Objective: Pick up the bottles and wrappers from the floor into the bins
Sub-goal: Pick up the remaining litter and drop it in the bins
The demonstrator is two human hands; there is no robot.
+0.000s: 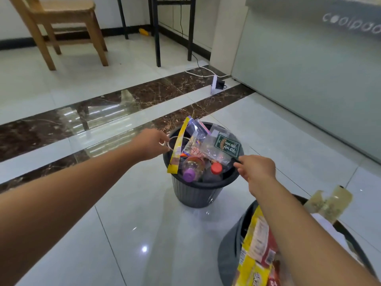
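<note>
Gripping the dark bin (pixel 195 195) on the floor (pixel 134 223): left hand (pixel 151 144) fingers curl round a pale loop (pixel 171 143) at its rim, right hand (pixel 257 169) pinches the opposite rim. Bottles (pixel 191 170) and wrappers (pixel 176 149) fill it.

Dark grey ribbed bin (pixel 195 195); purple bottle cap (pixel 189 175), red cap (pixel 216 168), yellow wrapper (pixel 178 147)

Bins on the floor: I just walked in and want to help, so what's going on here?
A person reaches both hands to the far bin, stuffed with wrappers and bottles. The left hand grips a thin pale loop at its left rim. The right hand has its fingertips at the right rim, hold unclear. The near bin holds a yellow wrapper. A yellow scrap lies by the table legs.
</note>
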